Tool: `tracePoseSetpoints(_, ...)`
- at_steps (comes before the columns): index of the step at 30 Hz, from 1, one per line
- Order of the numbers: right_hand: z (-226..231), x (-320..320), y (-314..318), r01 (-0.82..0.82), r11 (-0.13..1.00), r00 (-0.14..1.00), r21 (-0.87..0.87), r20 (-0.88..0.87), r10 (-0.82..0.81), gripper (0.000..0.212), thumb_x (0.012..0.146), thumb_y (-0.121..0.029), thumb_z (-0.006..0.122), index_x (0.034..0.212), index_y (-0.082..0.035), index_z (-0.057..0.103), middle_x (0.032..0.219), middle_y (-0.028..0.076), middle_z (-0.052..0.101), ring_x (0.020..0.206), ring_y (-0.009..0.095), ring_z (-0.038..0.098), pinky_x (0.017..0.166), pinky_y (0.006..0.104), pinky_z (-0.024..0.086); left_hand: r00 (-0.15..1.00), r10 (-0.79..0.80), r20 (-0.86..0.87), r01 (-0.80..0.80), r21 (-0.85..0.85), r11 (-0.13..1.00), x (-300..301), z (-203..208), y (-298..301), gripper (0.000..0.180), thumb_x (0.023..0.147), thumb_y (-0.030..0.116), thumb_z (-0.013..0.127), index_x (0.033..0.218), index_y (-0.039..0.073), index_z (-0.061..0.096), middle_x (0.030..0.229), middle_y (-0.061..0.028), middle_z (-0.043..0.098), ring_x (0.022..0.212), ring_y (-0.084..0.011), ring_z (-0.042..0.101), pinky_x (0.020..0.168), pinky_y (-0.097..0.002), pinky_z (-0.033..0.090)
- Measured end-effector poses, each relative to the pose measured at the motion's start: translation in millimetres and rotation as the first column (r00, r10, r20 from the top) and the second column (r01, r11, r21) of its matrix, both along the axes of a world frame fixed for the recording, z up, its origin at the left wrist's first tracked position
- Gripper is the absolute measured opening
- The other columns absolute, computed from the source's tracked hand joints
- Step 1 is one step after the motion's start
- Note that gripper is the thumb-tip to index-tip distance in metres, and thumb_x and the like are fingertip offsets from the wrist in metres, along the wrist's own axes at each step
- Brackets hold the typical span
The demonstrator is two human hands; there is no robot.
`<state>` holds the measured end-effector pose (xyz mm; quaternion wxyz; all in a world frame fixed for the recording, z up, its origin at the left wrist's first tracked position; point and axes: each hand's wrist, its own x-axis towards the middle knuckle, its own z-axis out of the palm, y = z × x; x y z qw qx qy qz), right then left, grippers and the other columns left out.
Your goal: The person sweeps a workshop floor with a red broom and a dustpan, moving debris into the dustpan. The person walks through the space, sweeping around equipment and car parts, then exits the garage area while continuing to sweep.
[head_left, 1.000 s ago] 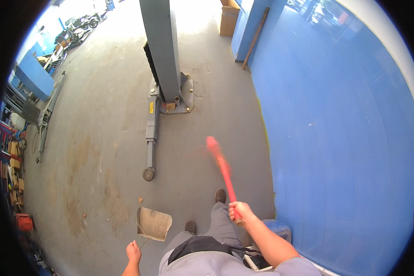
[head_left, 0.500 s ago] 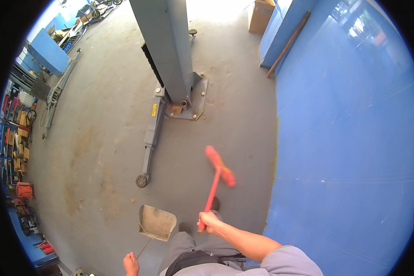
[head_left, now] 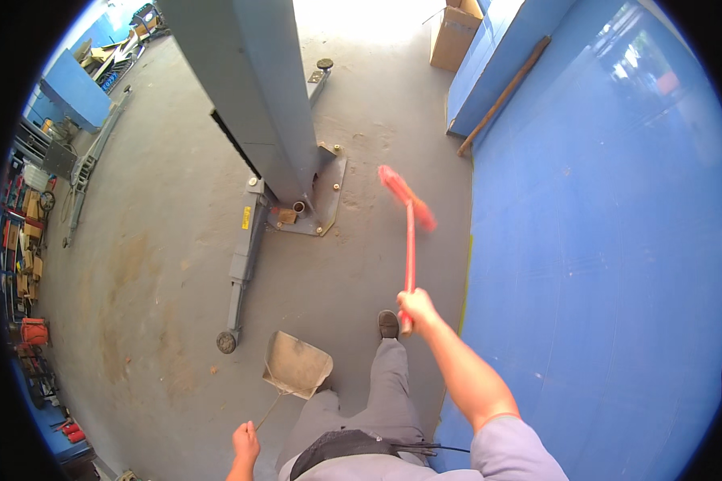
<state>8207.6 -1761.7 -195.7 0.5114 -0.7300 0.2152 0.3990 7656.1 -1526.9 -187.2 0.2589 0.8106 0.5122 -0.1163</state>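
Right hand is wrapped round a red broom — bristles too blurry to call floor contact — left hand grips a dustpan by its handle.

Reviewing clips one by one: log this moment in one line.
left hand: holds dustpan | right hand: holds red broom | ahead: grey post | right: blue wall

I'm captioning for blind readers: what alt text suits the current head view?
A person holds a red broom out over a grey floor with the right grip and a dustpan with the left grip. A grey post stands ahead; a blue wall runs along the right.
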Motion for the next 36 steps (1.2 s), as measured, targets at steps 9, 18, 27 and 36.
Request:
tracePoseSetpoints(9, -190.6, 341.4, -96.6, 0.024, 0.967, 0.945, -0.255, 0.322, 0.062, 0.03, 0.091, -0.011, 0.057, 0.12, -0.007, 0.05, 0.067, 0.006, 0.056, 0.05, 0.014, 0.053, 0.043, 0.0336, 0.044, 0.99, 0.142, -0.004, -0.141, 0.033, 0.989, 133.9, 8.4, -60.4, 0.043, 0.101, 0.025, 0.049, 0.068, -0.002, 0.04, 0.058, -0.0191, 0.041, 0.054, -0.0298, 0.036, 0.052, -0.0441, 0.034)
tracePoseSetpoints(18, -242.4, 223.0, -105.0, -0.32, -0.813, -0.668, -0.487, -0.492, 0.558, 0.04, 0.074, -0.055, 0.076, 0.087, -0.018, 0.08, 0.095, 0.005, 0.074, 0.088, 0.026, 0.069, 0.077, 0.0729, 0.037, 0.965, 0.244, -0.102, -0.239, 0.056, 0.969, 181.7, 28.6, -82.6, 0.042, 0.101, 0.027, 0.049, 0.072, -0.003, 0.048, 0.068, -0.0248, 0.053, 0.063, -0.0446, 0.049, 0.058, -0.0499, 0.039)
tracePoseSetpoints(27, 30.8, -7.3, 28.0, -0.283, 0.957, 0.753, 0.071, -0.602, 0.267, 0.014, 0.091, -0.004, 0.049, 0.104, 0.0, 0.048, 0.071, 0.007, 0.052, 0.057, 0.019, 0.054, 0.049, 0.0341, 0.049, 0.907, 0.418, -0.057, -0.417, 0.023, 0.908, 117.7, -4.2, -124.3, 0.045, 0.1, 0.033, 0.048, 0.072, -0.002, 0.05, 0.069, -0.0257, 0.054, 0.065, -0.0458, 0.051, 0.061, -0.0504, 0.041)
tracePoseSetpoints(36, 23.2, 67.8, 75.7, -0.223, 0.963, 0.947, 0.15, -0.2, 0.25, 0.012, 0.09, -0.008, 0.051, 0.1, -0.006, 0.044, 0.067, 0.006, 0.05, 0.048, 0.017, 0.051, 0.04, 0.0333, 0.044, 0.881, 0.469, -0.065, -0.467, 0.047, 0.883, 82.8, -30.7, -160.5, 0.041, 0.102, 0.026, 0.045, 0.075, -0.004, 0.047, 0.069, -0.0234, 0.05, 0.064, -0.0375, 0.049, 0.062, -0.0468, 0.039)
